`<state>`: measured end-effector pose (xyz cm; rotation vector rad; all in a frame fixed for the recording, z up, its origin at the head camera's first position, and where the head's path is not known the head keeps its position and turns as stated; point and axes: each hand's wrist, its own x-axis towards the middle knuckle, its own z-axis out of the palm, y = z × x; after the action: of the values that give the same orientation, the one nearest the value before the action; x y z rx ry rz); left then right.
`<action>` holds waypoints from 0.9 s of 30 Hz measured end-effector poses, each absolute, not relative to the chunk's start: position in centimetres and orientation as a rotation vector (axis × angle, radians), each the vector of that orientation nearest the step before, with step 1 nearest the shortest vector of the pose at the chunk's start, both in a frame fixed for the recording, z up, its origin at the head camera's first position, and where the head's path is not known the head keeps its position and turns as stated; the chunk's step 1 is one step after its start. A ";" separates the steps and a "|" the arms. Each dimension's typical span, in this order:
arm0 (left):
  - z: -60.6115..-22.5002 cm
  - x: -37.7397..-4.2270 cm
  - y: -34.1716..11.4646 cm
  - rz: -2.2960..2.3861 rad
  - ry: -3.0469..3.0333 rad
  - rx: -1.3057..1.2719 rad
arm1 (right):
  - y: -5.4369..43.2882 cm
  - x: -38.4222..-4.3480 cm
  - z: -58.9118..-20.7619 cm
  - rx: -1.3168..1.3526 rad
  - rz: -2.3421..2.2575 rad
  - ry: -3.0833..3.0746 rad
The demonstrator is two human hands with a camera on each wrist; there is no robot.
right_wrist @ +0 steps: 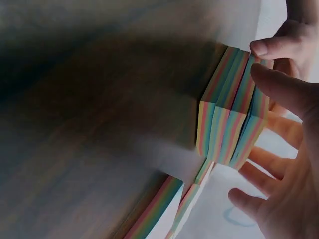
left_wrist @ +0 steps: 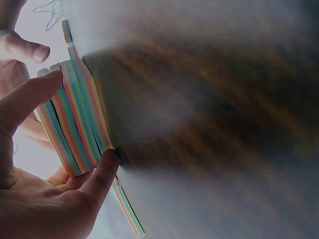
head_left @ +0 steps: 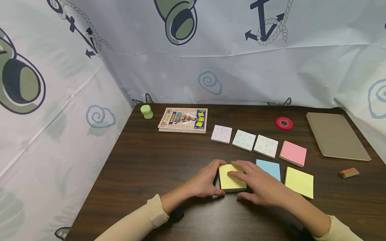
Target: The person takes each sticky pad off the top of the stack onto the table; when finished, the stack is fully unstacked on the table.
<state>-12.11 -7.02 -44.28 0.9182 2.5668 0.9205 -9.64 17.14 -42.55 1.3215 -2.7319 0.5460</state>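
A stack of several sticky note pads [head_left: 230,179] with a yellow top sheet sits on the table in the head view. Striped pastel edges show on this stack in the left wrist view [left_wrist: 79,117] and the right wrist view [right_wrist: 232,107]. My left hand [head_left: 208,180] holds its left side, thumb at the near edge and fingers curled along it. Over the right side, my right hand [head_left: 259,182] has its fingers spread, their tips above the yellow top, with the thumb by the near corner. Whether that thumb touches the stack is hard to tell.
Right of the stack lie a blue pad [head_left: 269,169], a yellow pad [head_left: 299,182] and a pink pad [head_left: 293,153]. Pale pads [head_left: 244,140] form a row behind. A booklet [head_left: 184,119], green object [head_left: 146,111], red disc [head_left: 284,123], grey-brown board [head_left: 339,135] and eraser-like block [head_left: 349,172] surround them.
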 end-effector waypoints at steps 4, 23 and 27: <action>-44.3 -12.1 -7.1 0.921 2.564 0.914 | 16.5 -10.5 -42.4 1.342 0.617 -2.790; -44.4 -12.1 -6.9 0.909 2.577 0.917 | 17.1 -12.1 -40.9 1.307 0.719 -2.901; -44.4 -12.1 -6.8 0.887 2.587 0.905 | 18.3 -13.0 -39.8 1.262 0.803 -2.945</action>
<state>-12.11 -6.83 -44.36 0.9051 2.5869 0.8867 -12.99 18.29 -39.84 1.2622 -2.9453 0.8034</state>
